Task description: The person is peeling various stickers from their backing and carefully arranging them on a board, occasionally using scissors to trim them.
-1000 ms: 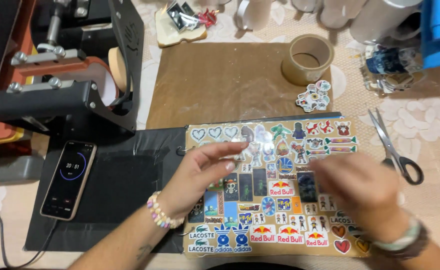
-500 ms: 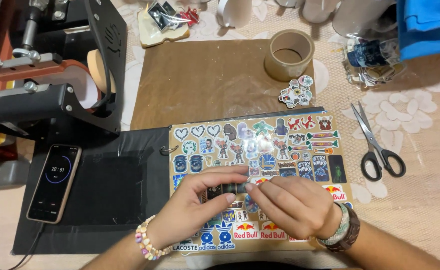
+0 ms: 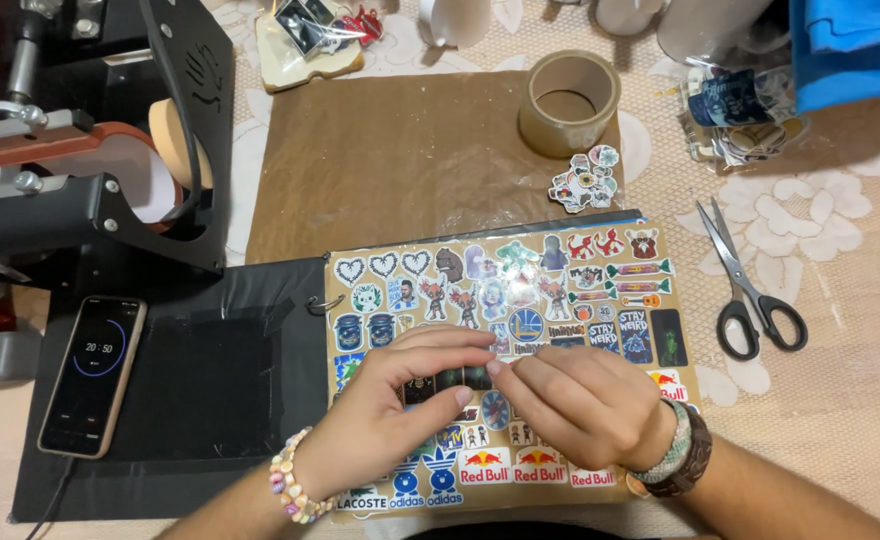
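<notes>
A brown sheet covered with many colourful stickers (image 3: 560,290) lies in front of me, held in an open ring binder with a black cover (image 3: 210,400). Both hands rest on the middle of the sheet, fingertips meeting. My left hand (image 3: 395,410), with a bead bracelet on the wrist, and my right hand (image 3: 580,405), with a dark wristband, pinch a small dark sticker (image 3: 463,378) between thumbs and forefingers. The stickers under the palms are hidden.
A phone showing a round timer (image 3: 93,372) lies at the left. A black heat press (image 3: 80,150) stands at the back left. Brown paper (image 3: 390,160), a tape roll (image 3: 568,102), a small pile of stickers (image 3: 585,180) and scissors (image 3: 750,285) lie beyond and to the right.
Both hands have come together over the middle of the sheet and closed on a small dark sticker; a second ago they were spread apart over it.
</notes>
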